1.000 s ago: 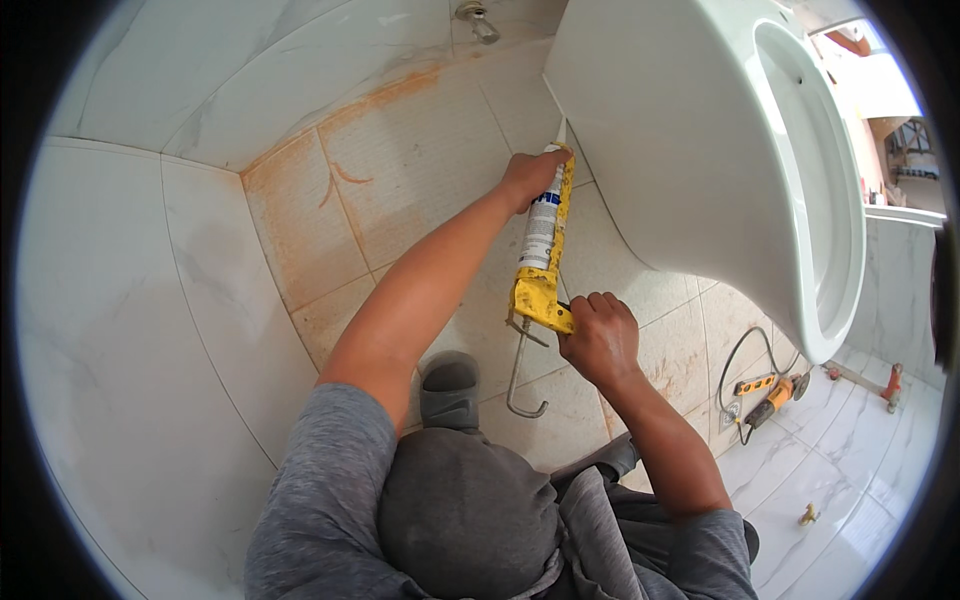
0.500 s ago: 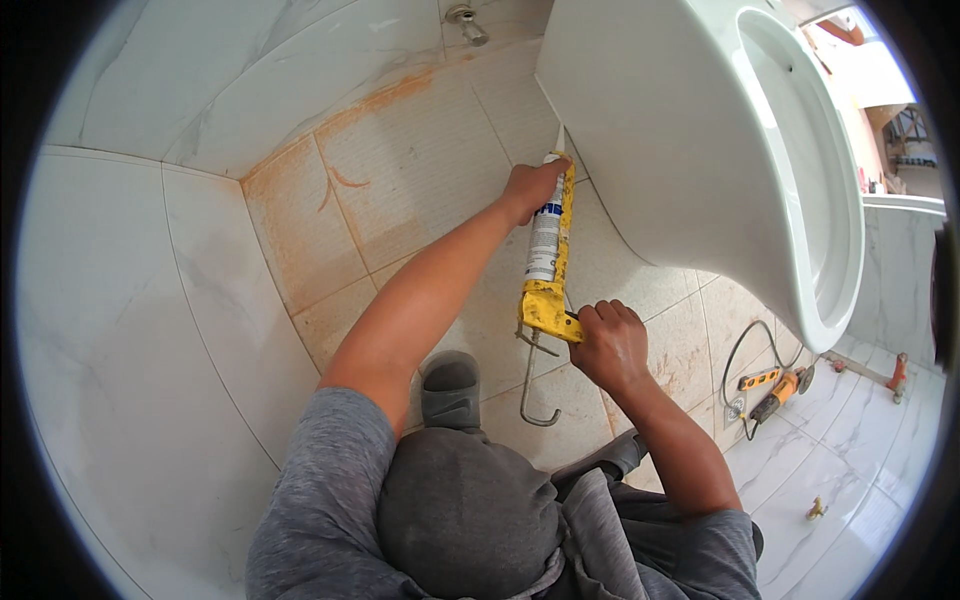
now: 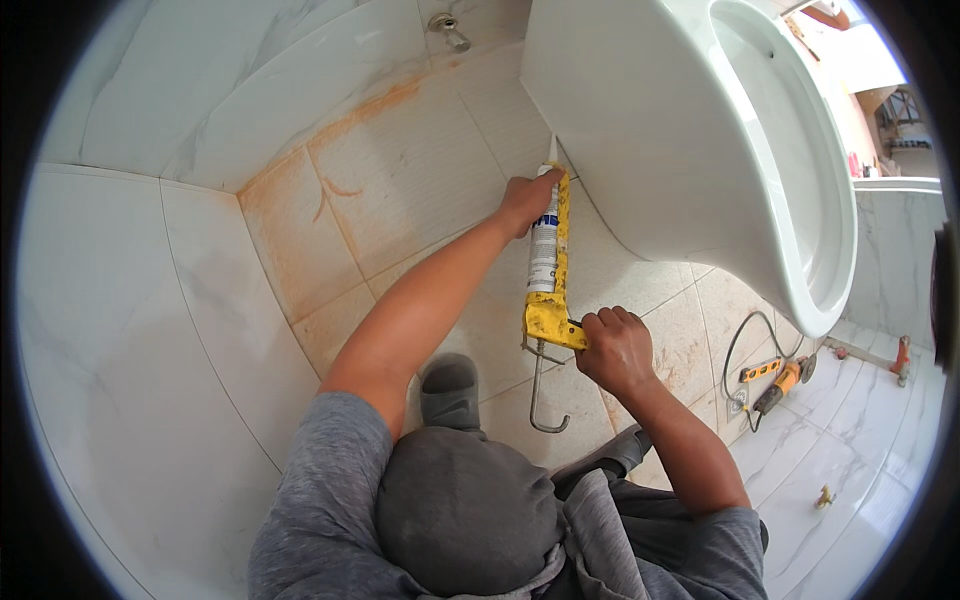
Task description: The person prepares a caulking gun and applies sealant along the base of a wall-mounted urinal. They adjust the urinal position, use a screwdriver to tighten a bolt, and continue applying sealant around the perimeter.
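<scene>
A yellow caulking gun [image 3: 549, 312] with a white sealant tube [image 3: 543, 258] in its cradle points away from me. My left hand [image 3: 529, 200] is wrapped round the front of the gun, just behind the nozzle. At the back, my right hand [image 3: 614, 350] grips the handle and trigger. The pale nozzle tip [image 3: 554, 148] meets the joint where the white toilet [image 3: 650, 130] stands on the tiled floor, as far as I can tell. A bent metal plunger rod [image 3: 537, 395] sticks out behind the gun toward me.
An angle grinder [image 3: 778, 392] with a cable and an orange spirit level [image 3: 760, 371] lie on the floor at the right. A metal valve [image 3: 449, 32] juts from the far wall. Marbled wall tiles [image 3: 100, 330] rise at the left. My sandalled foot [image 3: 450, 392] is below.
The caulking gun's nozzle has moved slightly nearer to me along the toilet's base edge, both hands moving with it. The view has shifted a little. Both hands keep their grip.
</scene>
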A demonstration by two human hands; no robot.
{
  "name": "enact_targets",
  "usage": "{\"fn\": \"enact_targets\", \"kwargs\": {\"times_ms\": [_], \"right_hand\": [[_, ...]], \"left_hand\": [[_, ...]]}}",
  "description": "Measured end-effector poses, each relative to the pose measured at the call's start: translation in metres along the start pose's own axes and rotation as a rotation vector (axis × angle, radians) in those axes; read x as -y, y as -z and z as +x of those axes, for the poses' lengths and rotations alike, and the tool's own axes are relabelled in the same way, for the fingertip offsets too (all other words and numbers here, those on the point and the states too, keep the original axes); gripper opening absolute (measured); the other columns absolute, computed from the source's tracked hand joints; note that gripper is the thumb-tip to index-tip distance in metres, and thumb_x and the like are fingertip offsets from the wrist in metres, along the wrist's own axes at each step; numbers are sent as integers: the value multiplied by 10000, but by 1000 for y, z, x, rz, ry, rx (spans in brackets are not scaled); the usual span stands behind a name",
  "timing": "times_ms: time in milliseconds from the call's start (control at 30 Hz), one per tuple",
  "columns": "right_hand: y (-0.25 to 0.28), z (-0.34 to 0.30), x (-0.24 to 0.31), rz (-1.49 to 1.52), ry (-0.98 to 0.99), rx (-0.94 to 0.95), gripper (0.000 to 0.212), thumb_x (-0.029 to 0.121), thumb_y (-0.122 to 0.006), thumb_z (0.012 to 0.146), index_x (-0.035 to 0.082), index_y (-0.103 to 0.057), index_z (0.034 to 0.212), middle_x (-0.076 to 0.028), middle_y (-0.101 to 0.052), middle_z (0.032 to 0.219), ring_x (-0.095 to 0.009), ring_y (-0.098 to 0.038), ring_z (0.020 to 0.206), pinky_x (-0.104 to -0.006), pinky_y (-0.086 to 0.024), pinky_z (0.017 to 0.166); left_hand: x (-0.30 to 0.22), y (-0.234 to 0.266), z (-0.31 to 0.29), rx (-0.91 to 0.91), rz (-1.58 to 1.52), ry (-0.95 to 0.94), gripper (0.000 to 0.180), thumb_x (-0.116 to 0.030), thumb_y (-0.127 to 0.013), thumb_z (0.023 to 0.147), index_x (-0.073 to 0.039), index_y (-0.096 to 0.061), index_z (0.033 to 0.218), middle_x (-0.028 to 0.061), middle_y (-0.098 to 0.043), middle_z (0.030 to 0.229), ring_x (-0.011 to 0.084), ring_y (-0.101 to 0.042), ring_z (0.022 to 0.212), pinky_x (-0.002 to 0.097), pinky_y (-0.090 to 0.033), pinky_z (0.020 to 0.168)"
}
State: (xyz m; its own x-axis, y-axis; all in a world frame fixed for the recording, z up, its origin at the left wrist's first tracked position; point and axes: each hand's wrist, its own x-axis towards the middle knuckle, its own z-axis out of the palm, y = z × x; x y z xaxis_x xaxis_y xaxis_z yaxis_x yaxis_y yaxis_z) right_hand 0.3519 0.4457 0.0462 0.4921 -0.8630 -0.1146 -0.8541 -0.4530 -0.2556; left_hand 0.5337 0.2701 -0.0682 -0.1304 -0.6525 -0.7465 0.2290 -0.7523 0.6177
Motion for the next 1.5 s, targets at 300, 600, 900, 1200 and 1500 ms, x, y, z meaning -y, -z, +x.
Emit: {"fn": "enact_targets", "kwargs": {"times_ms": [300, 600, 900, 1200, 1500], "right_hand": [[6, 2, 1, -23, -6, 37, 165, 102, -749, 641, 71, -614, 729, -96, -615, 740, -297, -643, 732, -421, -546, 672], [10, 5, 3, -42, -18, 77, 148, 121, -753, 675, 79, -627, 740, -86, -621, 744, -290, -645, 737, -420, -548, 682], [23, 17, 14, -185, 99, -171, 327, 226, -822, 710, 57, -626, 910, -110, -622, 899, -309, -627, 878, -450, -514, 851], [15, 9, 8, -79, -35, 82, 286, 204, -823, 682, 63, -644, 855, -103, -605, 852, -293, -618, 852, -422, -483, 790], [17, 10, 8, -97, -8, 42, 203, 140, -784, 634, 69, -639, 757, -95, -581, 808, -283, -609, 802, -413, -471, 754]], "left_hand": [[0, 0, -1, 17, -9, 19, 695, -445, -694, 937, 189, -598, 1205, 229, -698, 1040, 283, -716, 809, 430, -577, 711], [-1, 1, 1, 22, -18, 21, 714, -449, -700, 931, 198, -584, 1211, 230, -693, 1042, 295, -713, 826, 451, -577, 738], [-2, 0, 4, 23, -9, 11, 703, -439, -692, 938, 196, -576, 1214, 229, -688, 1045, 297, -710, 825, 447, -577, 719], [-1, -1, 7, 29, -62, 6, 650, -421, -692, 937, 173, -598, 1184, 212, -690, 999, 290, -708, 792, 444, -578, 684], [3, 0, 8, 14, -96, 15, 611, -390, -687, 945, 171, -603, 1173, 199, -688, 978, 278, -704, 764, 438, -582, 671]]}}
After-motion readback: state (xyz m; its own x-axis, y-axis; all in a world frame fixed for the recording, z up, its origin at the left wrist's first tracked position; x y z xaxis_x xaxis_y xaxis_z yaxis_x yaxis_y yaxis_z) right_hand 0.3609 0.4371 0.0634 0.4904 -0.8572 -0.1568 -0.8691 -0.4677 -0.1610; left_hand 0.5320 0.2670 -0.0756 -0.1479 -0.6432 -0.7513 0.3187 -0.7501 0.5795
